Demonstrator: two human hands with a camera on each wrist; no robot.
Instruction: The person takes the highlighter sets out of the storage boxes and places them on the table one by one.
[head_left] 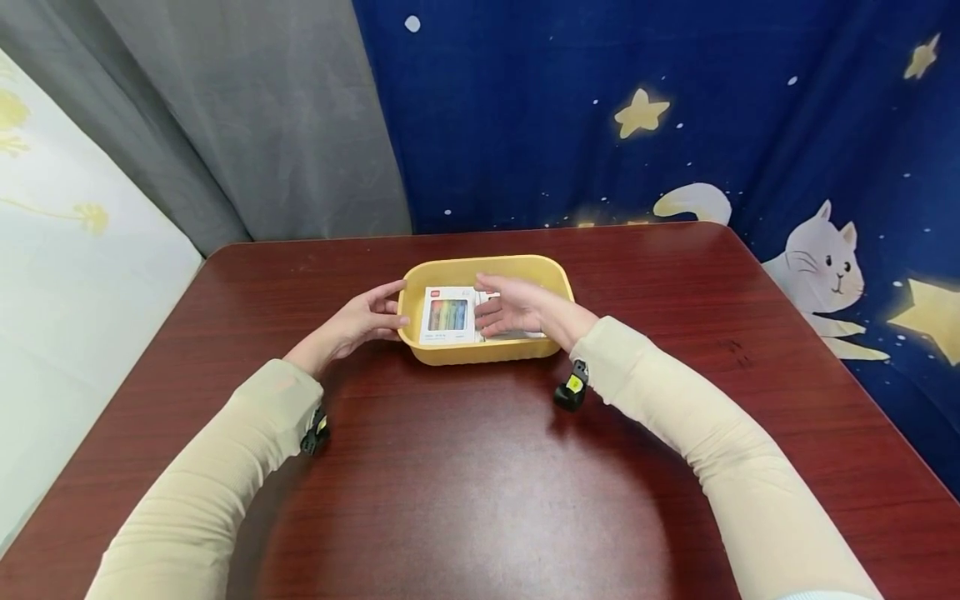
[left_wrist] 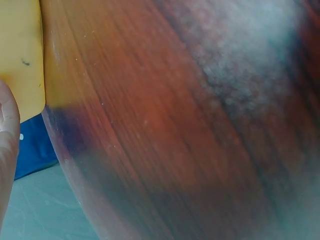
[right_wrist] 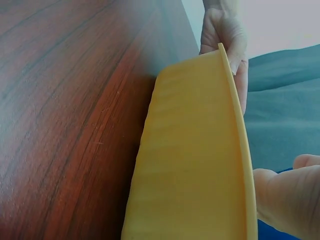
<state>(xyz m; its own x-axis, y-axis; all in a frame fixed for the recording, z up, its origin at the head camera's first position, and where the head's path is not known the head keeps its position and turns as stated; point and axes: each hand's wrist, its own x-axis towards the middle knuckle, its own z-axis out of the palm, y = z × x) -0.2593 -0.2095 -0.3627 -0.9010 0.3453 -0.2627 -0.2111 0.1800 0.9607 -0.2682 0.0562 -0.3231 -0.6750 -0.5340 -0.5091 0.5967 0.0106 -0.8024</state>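
A yellow plastic basket stands on the table, with its ribbed outer wall large in the right wrist view. My left hand grips its left end, thumb over the rim and fingers along the outside. Inside lies a white box whose front shows a row of coloured sticks, perhaps crayons. To its right is a second white box, mostly hidden by my right hand. That hand hovers over the basket with its fingers loosely bent and the thumb apart; nothing shows in its grasp.
The dark red wooden table reaches back to a grey curtain and a blue curtain with stars and a cat. A white patterned surface borders the left side. Black wrist cameras sit at both cuffs.
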